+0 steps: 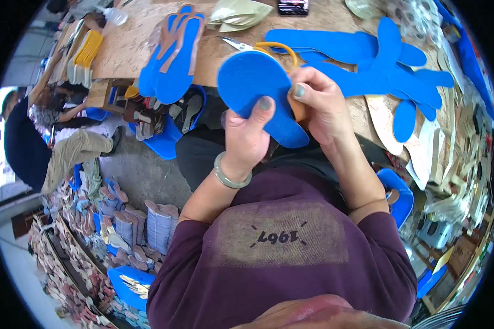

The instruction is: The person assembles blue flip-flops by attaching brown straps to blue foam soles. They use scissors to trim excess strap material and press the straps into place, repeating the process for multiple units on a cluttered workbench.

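A blue insole (252, 77) is held up over my lap at the table edge, its broad rounded end pointing up and away. My left hand (248, 131), wearing a pale bangle on the wrist, is closed on it, thumb pressed on the blue face. My right hand (324, 104) pinches a tan-brown strip (297, 108) at the insole's right edge. Whether the strip is fixed to the insole is hidden by my fingers. Just beyond lie scissors (258, 46) with yellow-orange handles, partly covered by the insole.
Blue insoles (389, 66) are spread across the table's right side. More blue insoles with brown strips (173, 55) lie left. A phone (293, 7) sits at the back. A co-worker (30, 137) stands far left. Bundled insoles (159, 225) and a blue basin (130, 288) are below left.
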`<control>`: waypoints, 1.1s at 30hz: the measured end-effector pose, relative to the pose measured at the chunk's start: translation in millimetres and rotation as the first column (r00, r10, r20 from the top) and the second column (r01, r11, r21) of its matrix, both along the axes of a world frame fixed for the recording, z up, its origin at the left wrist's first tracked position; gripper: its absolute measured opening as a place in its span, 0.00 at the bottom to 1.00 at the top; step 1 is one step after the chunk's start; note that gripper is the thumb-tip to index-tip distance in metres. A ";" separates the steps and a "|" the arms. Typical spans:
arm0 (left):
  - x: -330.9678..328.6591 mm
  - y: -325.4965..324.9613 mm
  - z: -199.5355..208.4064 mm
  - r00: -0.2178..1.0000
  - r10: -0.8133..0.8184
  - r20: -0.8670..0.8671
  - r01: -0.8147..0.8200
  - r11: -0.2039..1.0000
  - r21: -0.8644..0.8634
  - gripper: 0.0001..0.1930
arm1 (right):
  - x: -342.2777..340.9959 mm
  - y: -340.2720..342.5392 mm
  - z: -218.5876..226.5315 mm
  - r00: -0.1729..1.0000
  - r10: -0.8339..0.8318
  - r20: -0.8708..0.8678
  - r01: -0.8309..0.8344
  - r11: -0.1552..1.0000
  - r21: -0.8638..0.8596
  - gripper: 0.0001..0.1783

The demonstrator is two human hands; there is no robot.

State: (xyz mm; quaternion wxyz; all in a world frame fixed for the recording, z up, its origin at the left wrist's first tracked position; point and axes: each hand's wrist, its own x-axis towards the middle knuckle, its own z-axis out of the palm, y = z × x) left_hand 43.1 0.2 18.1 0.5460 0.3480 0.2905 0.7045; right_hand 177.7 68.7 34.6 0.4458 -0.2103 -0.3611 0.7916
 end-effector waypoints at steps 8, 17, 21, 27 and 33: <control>-13.2 -10.5 22.5 0.829 0.111 -0.547 -0.112 0.993 0.032 0.13 | 10.0 -4.9 20.6 0.792 -0.283 0.541 -0.113 0.803 0.585 0.07; -19.3 -10.4 6.1 0.984 0.021 -0.175 -0.036 0.996 -0.087 0.18 | -35.6 -10.3 -30.9 0.961 -0.085 0.261 0.038 0.983 0.180 0.14; -27.8 -9.4 6.5 0.991 -0.010 -0.134 -0.004 0.995 -0.098 0.18 | -29.7 -21.7 -32.8 0.927 -0.133 0.351 0.067 0.979 0.191 0.14; -25.9 -10.9 18.0 1.000 0.020 -0.020 -0.021 0.999 -0.044 0.18 | -19.9 -27.0 -32.9 0.852 -0.295 0.433 0.178 0.940 0.291 0.11; -17.0 -17.7 20.7 0.968 0.196 0.157 -0.176 0.975 -0.135 0.26 | -27.3 -34.7 -19.2 0.878 -0.186 0.440 0.012 0.930 0.367 0.08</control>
